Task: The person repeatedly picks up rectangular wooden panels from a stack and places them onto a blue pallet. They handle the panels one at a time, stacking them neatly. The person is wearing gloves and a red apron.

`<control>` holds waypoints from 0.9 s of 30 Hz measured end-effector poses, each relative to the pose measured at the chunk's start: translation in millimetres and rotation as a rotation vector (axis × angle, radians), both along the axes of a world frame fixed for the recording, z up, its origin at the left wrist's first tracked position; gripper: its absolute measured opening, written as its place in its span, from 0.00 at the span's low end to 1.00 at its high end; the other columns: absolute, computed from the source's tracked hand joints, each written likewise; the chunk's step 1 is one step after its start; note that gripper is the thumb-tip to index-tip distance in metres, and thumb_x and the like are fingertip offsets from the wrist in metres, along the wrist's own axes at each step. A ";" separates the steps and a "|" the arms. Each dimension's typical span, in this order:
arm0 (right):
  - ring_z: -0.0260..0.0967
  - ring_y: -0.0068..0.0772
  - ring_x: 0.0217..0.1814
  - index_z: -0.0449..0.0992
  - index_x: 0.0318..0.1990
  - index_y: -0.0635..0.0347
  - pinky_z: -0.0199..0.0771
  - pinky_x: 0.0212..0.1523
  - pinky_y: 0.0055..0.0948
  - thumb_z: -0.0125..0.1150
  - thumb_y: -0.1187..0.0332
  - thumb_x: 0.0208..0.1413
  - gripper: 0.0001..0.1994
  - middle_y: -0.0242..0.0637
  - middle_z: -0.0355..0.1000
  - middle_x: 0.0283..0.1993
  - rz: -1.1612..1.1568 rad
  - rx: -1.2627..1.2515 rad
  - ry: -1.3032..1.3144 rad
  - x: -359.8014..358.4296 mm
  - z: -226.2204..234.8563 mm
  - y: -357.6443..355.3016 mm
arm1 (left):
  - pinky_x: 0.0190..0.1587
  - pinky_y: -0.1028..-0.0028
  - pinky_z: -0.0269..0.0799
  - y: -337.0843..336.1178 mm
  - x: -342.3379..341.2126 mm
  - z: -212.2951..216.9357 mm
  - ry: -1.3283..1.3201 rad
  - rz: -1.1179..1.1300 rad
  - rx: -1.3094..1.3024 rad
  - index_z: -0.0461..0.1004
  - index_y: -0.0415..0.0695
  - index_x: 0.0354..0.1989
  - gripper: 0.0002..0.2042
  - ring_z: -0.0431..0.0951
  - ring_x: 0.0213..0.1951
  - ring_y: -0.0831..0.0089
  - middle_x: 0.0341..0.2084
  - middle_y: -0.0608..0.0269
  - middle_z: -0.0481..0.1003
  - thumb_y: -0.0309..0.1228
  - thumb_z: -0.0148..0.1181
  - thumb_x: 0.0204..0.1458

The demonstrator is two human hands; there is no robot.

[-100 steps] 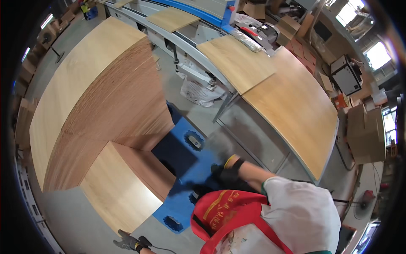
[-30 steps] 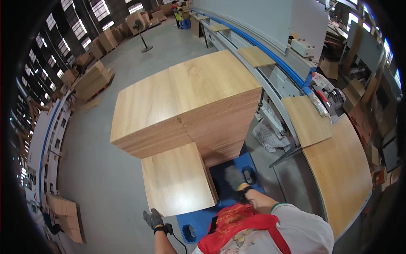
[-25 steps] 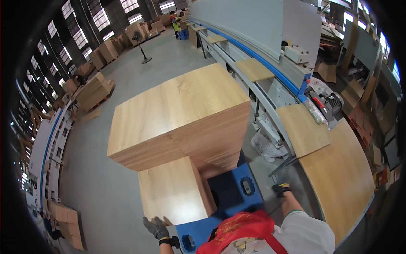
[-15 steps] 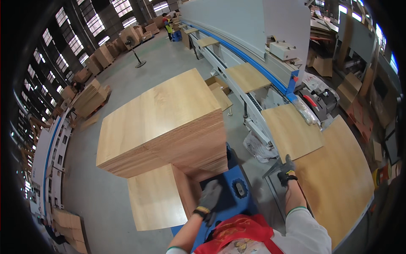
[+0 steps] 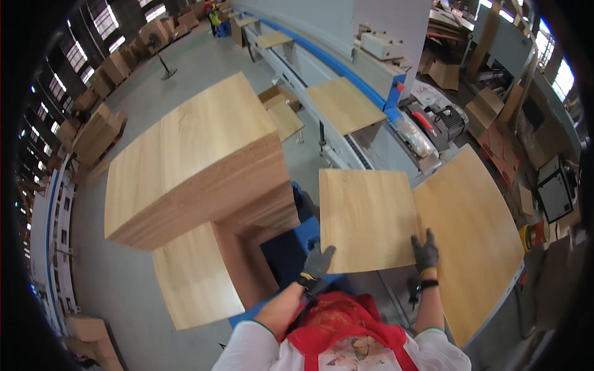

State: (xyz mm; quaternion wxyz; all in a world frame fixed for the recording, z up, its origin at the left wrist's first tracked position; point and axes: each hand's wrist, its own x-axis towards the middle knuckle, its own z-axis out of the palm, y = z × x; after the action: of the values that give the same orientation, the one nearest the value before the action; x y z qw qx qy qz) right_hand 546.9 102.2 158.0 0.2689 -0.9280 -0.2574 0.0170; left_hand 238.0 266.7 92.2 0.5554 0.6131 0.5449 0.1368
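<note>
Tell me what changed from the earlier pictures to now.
Both gloved hands came up from near the blue pallet truck and took hold of a square wooden panel: the left hand at its near left corner, the right hand at its near right corner, where none was held before. The tall stack, the low stack and the table panel stayed put.

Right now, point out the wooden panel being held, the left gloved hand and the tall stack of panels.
wooden panel [image 5: 366, 217], head view, middle of its top face
left gloved hand [image 5: 318, 263], head view, back of the glove
tall stack of panels [image 5: 189, 145], head view, top board's face
</note>
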 end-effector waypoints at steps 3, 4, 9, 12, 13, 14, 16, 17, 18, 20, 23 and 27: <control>0.74 0.48 0.43 0.73 0.47 0.68 0.74 0.44 0.39 0.67 0.53 0.52 0.25 0.52 0.76 0.44 0.156 0.005 0.564 5.9 -39.3 8.7 | 0.39 0.58 0.72 10.8 -40.5 54.5 0.039 -0.001 0.025 0.78 0.39 0.41 0.23 0.79 0.37 0.49 0.30 0.45 0.79 0.50 0.55 0.55; 0.74 0.37 0.39 0.74 0.45 0.68 0.73 0.40 0.35 0.68 0.56 0.51 0.23 0.45 0.77 0.39 0.177 0.020 0.576 -25.4 -29.2 13.0 | 0.39 0.59 0.72 5.6 -67.6 39.5 0.092 0.006 0.041 0.78 0.39 0.41 0.23 0.79 0.36 0.50 0.30 0.45 0.78 0.50 0.55 0.55; 0.72 0.26 0.36 0.75 0.44 0.66 0.74 0.37 0.29 0.66 0.64 0.54 0.16 0.36 0.77 0.38 0.331 0.243 0.795 -138.7 -33.5 21.1 | 0.38 0.63 0.72 -33.7 -197.6 116.6 0.082 0.218 0.040 0.79 0.38 0.39 0.21 0.80 0.32 0.61 0.30 0.52 0.80 0.47 0.59 0.52; 0.72 0.26 0.37 0.75 0.45 0.66 0.73 0.39 0.29 0.66 0.65 0.54 0.16 0.37 0.76 0.38 0.474 0.288 0.962 -234.3 -20.1 45.0 | 0.34 0.65 0.72 -78.7 -302.2 89.3 0.279 0.517 -0.007 0.78 0.39 0.34 0.18 0.78 0.28 0.64 0.25 0.54 0.78 0.45 0.63 0.49; 0.72 0.27 0.38 0.76 0.45 0.66 0.73 0.39 0.30 0.66 0.64 0.54 0.16 0.37 0.76 0.38 0.522 0.286 1.008 -265.4 -19.4 55.8 | 0.32 0.65 0.71 -94.7 -323.3 103.9 0.403 0.597 0.191 0.76 0.39 0.33 0.17 0.77 0.27 0.64 0.23 0.54 0.77 0.43 0.64 0.48; 0.72 0.28 0.38 0.76 0.44 0.67 0.72 0.40 0.31 0.66 0.63 0.54 0.17 0.39 0.76 0.38 0.615 0.179 0.891 -297.7 -8.4 71.4 | 0.37 0.63 0.72 -108.9 -343.4 121.9 0.435 0.720 0.184 0.75 0.38 0.40 0.20 0.77 0.33 0.60 0.29 0.51 0.77 0.43 0.64 0.47; 0.72 0.33 0.40 0.76 0.43 0.66 0.71 0.42 0.34 0.66 0.58 0.52 0.19 0.42 0.76 0.38 0.657 0.080 0.861 -356.7 -17.2 89.3 | 0.56 0.58 0.64 -142.8 -405.3 67.7 0.592 0.823 0.388 0.63 0.35 0.57 0.33 0.68 0.54 0.52 0.52 0.45 0.68 0.46 0.64 0.48; 0.73 0.37 0.41 0.77 0.42 0.65 0.71 0.43 0.35 0.67 0.54 0.52 0.21 0.44 0.76 0.39 0.618 0.084 0.949 -382.6 -38.8 97.8 | 0.64 0.55 0.57 -144.8 -422.7 62.5 0.658 0.809 0.497 0.58 0.34 0.63 0.39 0.61 0.62 0.49 0.60 0.44 0.62 0.48 0.63 0.48; 0.73 0.41 0.43 0.77 0.43 0.64 0.71 0.44 0.36 0.65 0.53 0.53 0.22 0.46 0.76 0.40 0.662 0.037 0.862 -410.3 -43.2 106.4 | 0.65 0.54 0.51 -146.8 -440.6 54.5 0.786 0.846 0.445 0.55 0.33 0.64 0.40 0.57 0.64 0.49 0.63 0.43 0.58 0.50 0.60 0.50; 0.73 0.49 0.47 0.76 0.46 0.62 0.70 0.47 0.40 0.60 0.50 0.55 0.23 0.50 0.75 0.43 0.732 -0.017 0.734 -458.4 -39.0 130.0 | 0.69 0.50 0.41 -142.5 -473.0 36.2 1.037 0.918 0.335 0.49 0.33 0.67 0.43 0.47 0.69 0.49 0.67 0.42 0.50 0.53 0.55 0.53; 0.69 0.58 0.55 0.66 0.59 0.60 0.69 0.53 0.46 0.56 0.51 0.57 0.28 0.55 0.71 0.53 0.859 0.039 0.712 -507.2 -48.9 151.8 | 0.69 0.45 0.31 -112.8 -520.8 20.4 1.022 1.012 0.299 0.45 0.35 0.69 0.41 0.39 0.72 0.51 0.68 0.38 0.46 0.54 0.47 0.57; 0.67 0.60 0.57 0.56 0.65 0.66 0.66 0.56 0.48 0.53 0.52 0.59 0.33 0.60 0.67 0.57 0.921 -0.096 0.608 -551.5 -51.5 170.9 | 0.66 0.56 0.52 -103.3 -557.2 24.6 0.659 1.165 0.315 0.53 0.29 0.65 0.36 0.56 0.65 0.45 0.63 0.33 0.56 0.51 0.47 0.60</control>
State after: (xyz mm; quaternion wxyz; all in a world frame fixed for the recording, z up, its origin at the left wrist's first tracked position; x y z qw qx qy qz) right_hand -4.6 273.0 106.5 0.2534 -0.6841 -0.5463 0.4115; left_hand -319.3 163.4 116.8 0.1010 0.3031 0.8999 0.2969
